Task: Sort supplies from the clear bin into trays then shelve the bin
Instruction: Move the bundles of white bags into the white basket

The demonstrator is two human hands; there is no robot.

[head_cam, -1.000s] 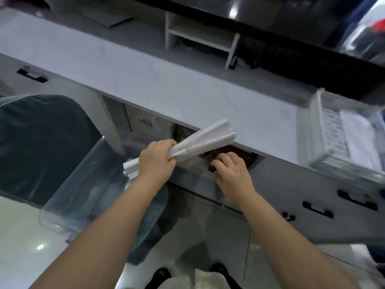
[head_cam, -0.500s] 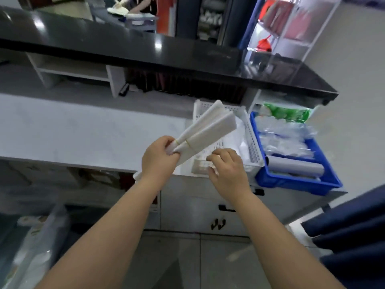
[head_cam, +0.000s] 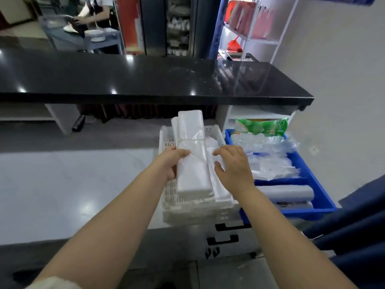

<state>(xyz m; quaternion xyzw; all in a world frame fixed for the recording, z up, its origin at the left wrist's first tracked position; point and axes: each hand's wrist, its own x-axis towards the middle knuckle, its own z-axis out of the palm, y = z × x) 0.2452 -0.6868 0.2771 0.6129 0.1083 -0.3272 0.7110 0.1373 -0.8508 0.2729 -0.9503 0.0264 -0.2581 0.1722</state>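
Note:
My left hand [head_cam: 171,161] grips a flat bundle of white plastic bags [head_cam: 192,155] tied with a thin rubber band, holding it lengthwise over the white perforated tray [head_cam: 166,197] on the counter. The bundle's near end lies low in the tray, on other white packets. To its right, my right hand [head_cam: 233,165] hovers with fingers spread, fingertips close to the bundle, holding nothing. A blue tray [head_cam: 312,184] beside the white one holds clear plastic bags, a green packet and a grey roll. The clear bin is out of view.
A black raised countertop [head_cam: 145,80] runs across behind the trays. The white counter [head_cam: 62,184] stretches left of the white tray. Drawers with black handles [head_cam: 223,239] sit below. Dark blue fabric [head_cam: 358,236] is at the right. A person works at a table in the background.
The view has swung from the clear bin on the floor up to the counter. My left hand carried the bag bundle right and lowered it into the white tray; my right hand opened beside it.

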